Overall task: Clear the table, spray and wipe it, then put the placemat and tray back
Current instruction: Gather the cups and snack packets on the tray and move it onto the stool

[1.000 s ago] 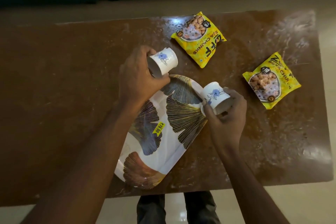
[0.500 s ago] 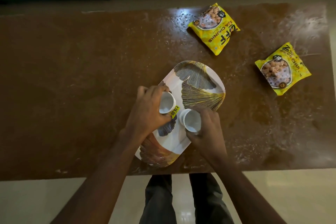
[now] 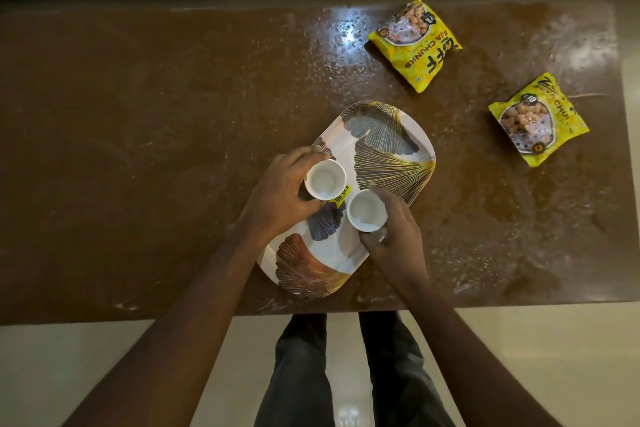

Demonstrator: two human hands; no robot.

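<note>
A white tray (image 3: 388,146) with gold and grey fan-leaf prints lies at an angle on the brown table (image 3: 173,149), near its front edge. Two small white cups stand upright on the tray, mouths up. My left hand (image 3: 280,198) is wrapped around the left cup (image 3: 325,178). My right hand (image 3: 394,236) grips the right cup (image 3: 366,210) from its near side. The two cups are close together beside a yellow price sticker (image 3: 341,193).
Two yellow snack packets lie on the table's right part: one at the back (image 3: 414,45), one nearer the right edge (image 3: 538,120). The tabletop looks wet and streaky on the right. My legs and a pale floor (image 3: 519,357) show below the front edge.
A second ago both cups were held tilted above the far end of the tray. Now they stand upright on the tray's middle, still in my hands. The view has shifted slightly.
</note>
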